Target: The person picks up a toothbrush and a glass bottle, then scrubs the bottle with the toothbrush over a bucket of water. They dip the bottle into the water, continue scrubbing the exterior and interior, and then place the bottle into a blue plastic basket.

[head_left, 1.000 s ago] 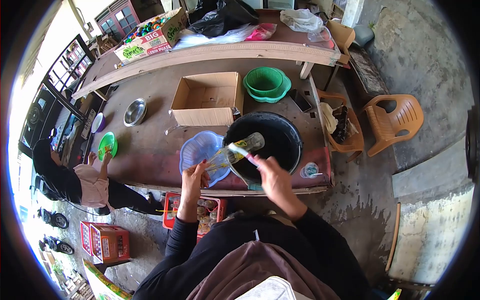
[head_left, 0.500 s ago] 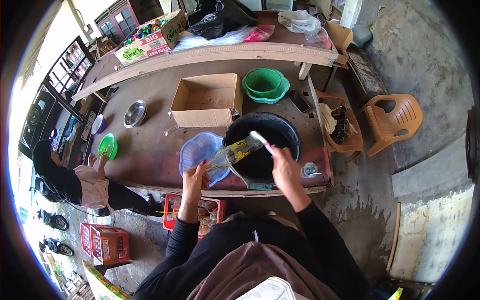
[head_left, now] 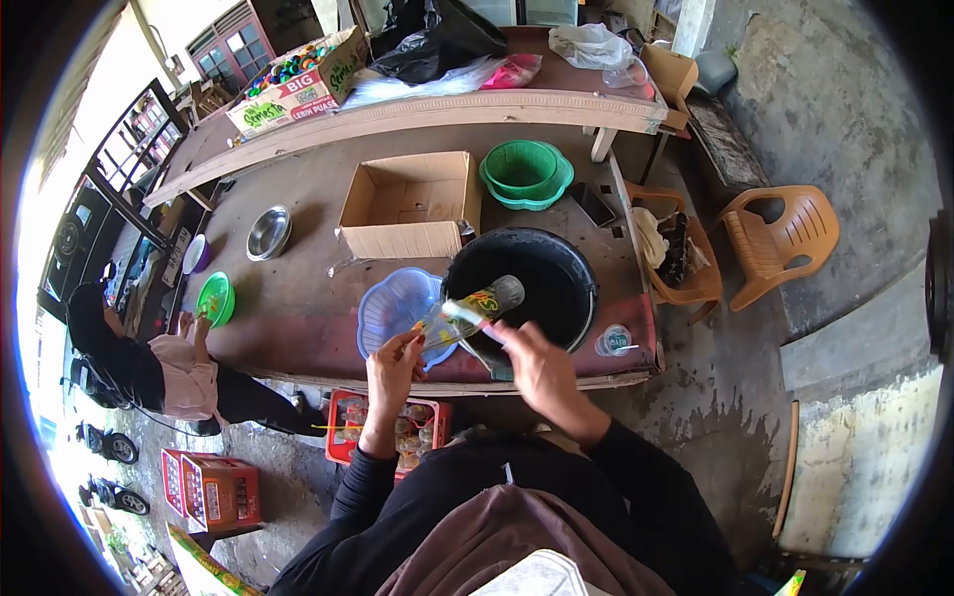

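Observation:
My left hand [head_left: 395,362] grips the neck end of a clear glass bottle [head_left: 471,307] with a yellow and green label. The bottle lies tilted, its base over the black tub [head_left: 571,283]. My right hand [head_left: 537,370] holds a toothbrush [head_left: 465,315] with a white and pink handle, its head against the bottle's side. A blue plastic basket [head_left: 390,303] sits just left of the bottle on the table.
An open cardboard box [head_left: 409,207], green baskets [head_left: 525,171] and a steel bowl [head_left: 267,231] stand farther back. A red crate of bottles [head_left: 391,427] is under the table edge. Another person [head_left: 164,368] sits at the left. Plastic chairs [head_left: 780,238] stand at the right.
My right hand has come back down and left, bringing the toothbrush from the bottle's base end to its middle. The bottle stays in my left hand over the tub.

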The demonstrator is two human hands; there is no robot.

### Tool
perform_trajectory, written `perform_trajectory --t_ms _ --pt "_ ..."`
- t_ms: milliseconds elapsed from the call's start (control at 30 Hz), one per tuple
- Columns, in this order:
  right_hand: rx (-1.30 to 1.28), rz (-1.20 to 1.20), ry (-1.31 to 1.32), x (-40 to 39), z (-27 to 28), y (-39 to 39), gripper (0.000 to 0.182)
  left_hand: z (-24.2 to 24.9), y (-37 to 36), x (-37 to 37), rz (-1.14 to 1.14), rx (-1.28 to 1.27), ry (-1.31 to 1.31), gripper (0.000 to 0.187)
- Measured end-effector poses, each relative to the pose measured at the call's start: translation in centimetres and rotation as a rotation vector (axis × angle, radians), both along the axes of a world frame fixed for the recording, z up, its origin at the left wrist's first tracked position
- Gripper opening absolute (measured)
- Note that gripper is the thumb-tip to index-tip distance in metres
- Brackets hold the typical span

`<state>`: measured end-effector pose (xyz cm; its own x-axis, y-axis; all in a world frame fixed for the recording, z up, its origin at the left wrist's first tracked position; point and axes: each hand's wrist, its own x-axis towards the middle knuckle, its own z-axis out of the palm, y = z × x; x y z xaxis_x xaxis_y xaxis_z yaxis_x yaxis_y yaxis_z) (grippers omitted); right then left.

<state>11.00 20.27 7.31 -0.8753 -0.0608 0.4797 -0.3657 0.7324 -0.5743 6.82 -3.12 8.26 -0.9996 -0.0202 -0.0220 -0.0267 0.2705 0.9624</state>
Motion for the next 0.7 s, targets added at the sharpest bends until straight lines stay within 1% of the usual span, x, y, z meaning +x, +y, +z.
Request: perform_trajectory --t_ms 67,100,133,167,200,233,267,333,400,433,467,533,567,600,667,700 --pt "0.175 -0.274 -0.143 -2.1 -1.7 2.9 0.027 0.3 0.1 1.0 -0.006 -0.035 0.008 0.025" --pt "0.187 -0.323 -0.135 -2.7 -1.1 4.3 0.024 0.7 0.4 1.5 -0.033 -0.128 0.075 0.024" --pt "0.256 -0.344 -0.196 -2.7 -0.6 5.0 0.025 0.9 0.6 1.8 -0.06 -0.221 0.145 0.026" --pt "0.197 -0.277 -0.118 -2.3 -0.4 4.7 0.026 0.7 0.6 2.0 -0.11 -0.286 0.294 0.029" --pt "0.133 -0.209 -0.048 -1.3 0.7 3.5 0.026 0.9 0.7 2.3 -0.107 -0.285 0.29 0.029" --pt "0.123 -0.127 -0.076 0.0 1.7 2.2 0.026 1.3 0.9 2.7 -0.14 -0.38 0.378 0.029" --pt "0.04 0.002 -0.056 1.0 2.2 1.4 0.026 1.6 1.1 2.9 -0.173 -0.475 0.469 0.03" --pt "0.04 -0.012 -0.081 1.2 1.6 1.4 0.026 1.5 1.1 3.4 -0.197 -0.476 0.474 0.031" --pt "0.126 -0.266 -0.18 -0.8 -0.7 3.9 0.021 1.5 1.1 3.8 -0.276 -0.577 0.606 0.033" --pt "0.142 -0.315 -0.153 -1.6 -2.2 5.8 0.02 1.6 0.9 3.9 -0.324 -0.615 0.613 0.033" --pt "0.2 -0.366 -0.26 -1.7 -1.6 6.4 0.022 1.7 0.9 3.8 -0.321 -0.612 0.616 0.033" --pt "0.114 -0.245 -0.13 -0.2 1.4 4.4 0.027 1.8 0.9 3.8 -0.413 -0.738 0.761 0.034" --pt "0.067 -0.15 -0.113 0.9 1.8 3.3 0.031 1.3 0.6 3.9 -0.468 -0.776 0.725 0.038" --pt "0.054 -0.048 -0.121 1.9 2.7 2.3 0.035 0.9 0.4 3.9 -0.473 -0.779 0.722 0.038" --pt "0.0 0.009 -0.083 1.5 1.0 2.6 0.027 0.1 0.1 4.0 -0.527 -0.793 0.795 0.044" --pt "0.093 -0.115 -0.095 0.7 -0.1 3.6 0.025 0.9 0.4 4.3 -0.518 -0.776 0.766 0.047"
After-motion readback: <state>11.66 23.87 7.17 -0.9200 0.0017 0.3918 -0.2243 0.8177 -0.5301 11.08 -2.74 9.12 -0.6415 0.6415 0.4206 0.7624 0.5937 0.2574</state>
